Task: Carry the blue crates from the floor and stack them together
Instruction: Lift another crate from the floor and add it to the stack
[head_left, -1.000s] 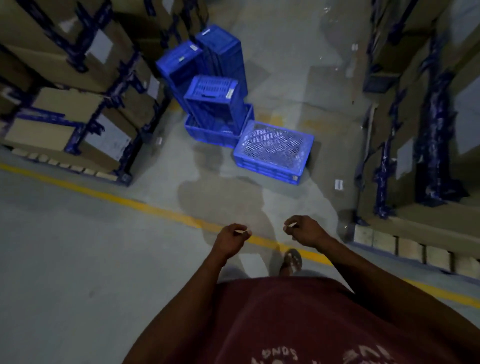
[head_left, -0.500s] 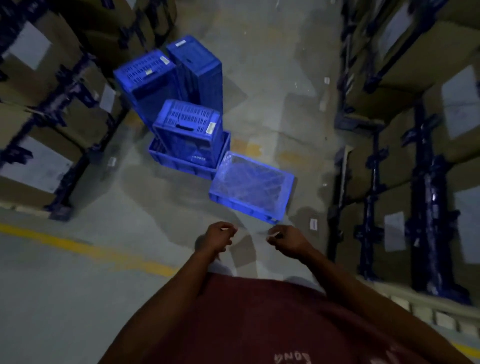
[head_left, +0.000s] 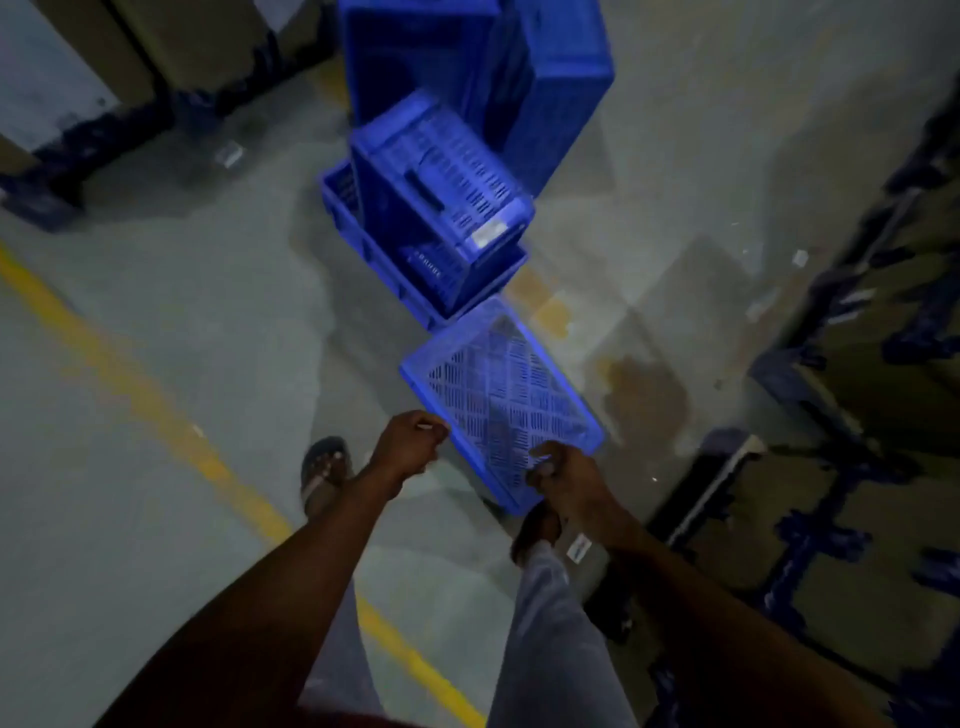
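— Why are our hands out in front like that, over the nearest crate (head_left: 501, 400)?

— We judge we're lining up to take it by its near rim. Our left hand (head_left: 408, 447) hangs by its left corner, fingers loosely curled and holding nothing; our right hand (head_left: 563, 475) sits over the near right corner, fingers curled too. Whether they touch the rim, we cannot tell: the view is blurred.

— And the crate itself?

— A shallow blue plastic one, lying flat on the concrete floor (head_left: 197, 322), its slotted lattice face upward. It lies just in front of our feet, past the yellow line (head_left: 130, 384).

— Where would it go?

— Probably with the other blue crates (head_left: 441, 197) just beyond it: one perforated crate stands tilted inside a low one, with taller ones behind, near the strapped cartons (head_left: 852, 561).
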